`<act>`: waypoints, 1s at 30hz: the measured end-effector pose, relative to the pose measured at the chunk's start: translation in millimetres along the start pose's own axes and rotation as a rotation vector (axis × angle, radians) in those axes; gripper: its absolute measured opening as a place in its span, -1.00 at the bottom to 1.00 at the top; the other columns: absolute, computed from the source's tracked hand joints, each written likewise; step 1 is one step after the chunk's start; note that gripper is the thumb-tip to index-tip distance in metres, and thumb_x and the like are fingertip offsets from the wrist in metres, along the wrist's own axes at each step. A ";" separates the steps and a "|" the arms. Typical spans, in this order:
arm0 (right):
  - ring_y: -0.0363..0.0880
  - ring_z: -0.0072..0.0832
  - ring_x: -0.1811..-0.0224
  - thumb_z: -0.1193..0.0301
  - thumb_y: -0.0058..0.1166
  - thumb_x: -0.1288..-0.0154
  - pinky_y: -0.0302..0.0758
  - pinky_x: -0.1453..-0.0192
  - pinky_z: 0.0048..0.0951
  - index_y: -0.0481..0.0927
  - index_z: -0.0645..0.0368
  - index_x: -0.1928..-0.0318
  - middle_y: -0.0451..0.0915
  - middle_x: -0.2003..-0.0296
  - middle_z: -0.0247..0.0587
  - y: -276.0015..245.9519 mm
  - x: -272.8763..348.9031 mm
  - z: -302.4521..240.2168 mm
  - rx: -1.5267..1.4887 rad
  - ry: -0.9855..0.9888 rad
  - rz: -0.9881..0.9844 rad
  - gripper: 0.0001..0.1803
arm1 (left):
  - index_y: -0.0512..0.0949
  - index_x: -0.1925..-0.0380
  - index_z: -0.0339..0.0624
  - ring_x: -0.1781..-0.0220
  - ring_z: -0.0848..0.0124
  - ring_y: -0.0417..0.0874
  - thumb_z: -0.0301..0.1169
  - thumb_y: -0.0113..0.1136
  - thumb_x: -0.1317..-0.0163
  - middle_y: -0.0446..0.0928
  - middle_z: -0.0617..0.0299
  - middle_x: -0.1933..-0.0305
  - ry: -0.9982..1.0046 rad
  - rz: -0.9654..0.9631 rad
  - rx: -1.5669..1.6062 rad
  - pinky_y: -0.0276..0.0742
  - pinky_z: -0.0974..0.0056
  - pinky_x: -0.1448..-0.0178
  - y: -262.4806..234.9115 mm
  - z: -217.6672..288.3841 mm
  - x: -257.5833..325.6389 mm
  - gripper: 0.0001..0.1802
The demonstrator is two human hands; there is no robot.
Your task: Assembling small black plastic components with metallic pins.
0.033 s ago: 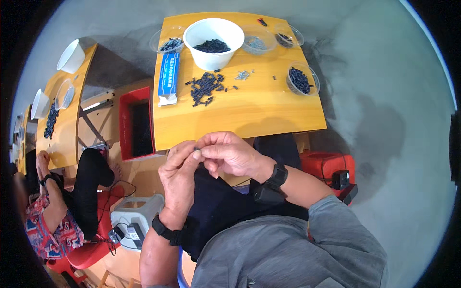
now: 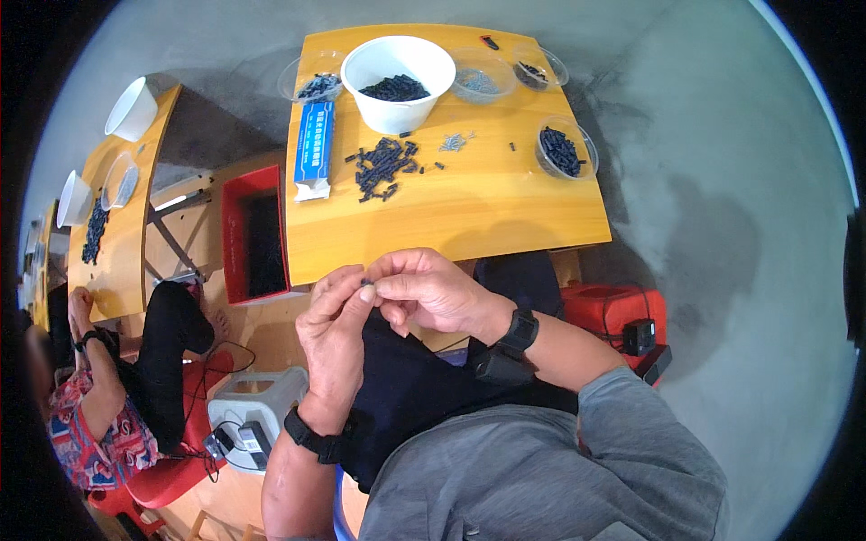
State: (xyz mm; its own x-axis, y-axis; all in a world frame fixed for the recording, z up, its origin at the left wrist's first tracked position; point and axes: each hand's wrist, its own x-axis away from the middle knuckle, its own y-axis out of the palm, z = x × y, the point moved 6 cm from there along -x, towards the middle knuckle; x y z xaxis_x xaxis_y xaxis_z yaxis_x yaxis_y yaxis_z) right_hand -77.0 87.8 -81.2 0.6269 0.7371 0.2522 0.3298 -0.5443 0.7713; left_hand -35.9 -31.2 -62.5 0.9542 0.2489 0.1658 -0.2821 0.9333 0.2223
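My left hand point(image 2: 331, 311) and my right hand point(image 2: 431, 287) meet at the table's near edge, above my lap. Thumbs and fingertips of both are pinched together round a small dark piece point(image 2: 366, 282), mostly hidden by the fingers. Beyond them on the wooden table point(image 2: 487, 207) lies a loose pile of short black ribbed plastic pieces point(image 2: 383, 169). Just right of that pile is a little heap of small silvery parts point(image 2: 454, 142), perhaps screws. A white tub point(image 2: 397, 113) with more black pieces inside stands behind the pile.
A blue and white box point(image 2: 314, 149) lies at the table's left. Clear bowls of small parts stand along the back; another bowl point(image 2: 589, 162) with black pieces is at the right. A red bin point(image 2: 236, 236) sits left of the table. Further left, another person point(image 2: 99, 397) sits at a second table.
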 end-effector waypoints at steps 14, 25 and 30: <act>0.63 -0.18 0.43 0.50 0.04 -0.17 0.53 0.30 -0.28 0.59 0.25 0.34 0.61 0.48 -0.02 -140.1 -9.1 -140.7 1.600 -0.546 0.666 -0.89 | 0.48 0.25 -0.26 0.43 0.46 0.61 -0.54 -0.01 -0.32 0.59 0.14 0.28 -0.240 -0.197 -0.006 0.51 0.42 0.31 10.8 -3.0 1.2 -0.91; 0.56 -0.04 0.18 0.41 0.01 -0.21 0.48 0.09 -0.12 0.63 0.14 0.22 0.59 0.32 0.05 -129.4 -39.6 -163.3 1.861 -0.469 0.652 -0.82 | 0.54 0.23 -0.33 0.52 0.50 0.56 -0.54 0.07 -0.28 0.57 0.19 0.43 -0.355 -0.158 -0.105 0.46 0.45 0.40 1.5 -24.6 0.2 -0.88; 0.55 0.00 0.18 0.40 -0.01 -0.22 0.48 0.10 -0.07 0.62 0.12 0.23 0.58 0.28 0.06 -123.8 -49.9 -162.9 2.003 -0.414 0.631 -0.83 | 0.54 0.23 -0.33 0.52 0.51 0.56 -0.53 0.09 -0.26 0.58 0.19 0.43 -0.376 -0.158 -0.148 0.46 0.45 0.40 -1.1 -28.7 -0.4 -0.88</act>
State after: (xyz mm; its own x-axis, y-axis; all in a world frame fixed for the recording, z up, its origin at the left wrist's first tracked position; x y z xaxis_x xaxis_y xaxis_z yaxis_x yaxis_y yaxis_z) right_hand -264.1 183.6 -94.0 0.9116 0.3773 -0.1632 0.0046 -0.4064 -0.9137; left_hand -33.1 -24.9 -90.3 0.8740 0.0136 0.4857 -0.0918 0.9862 0.1376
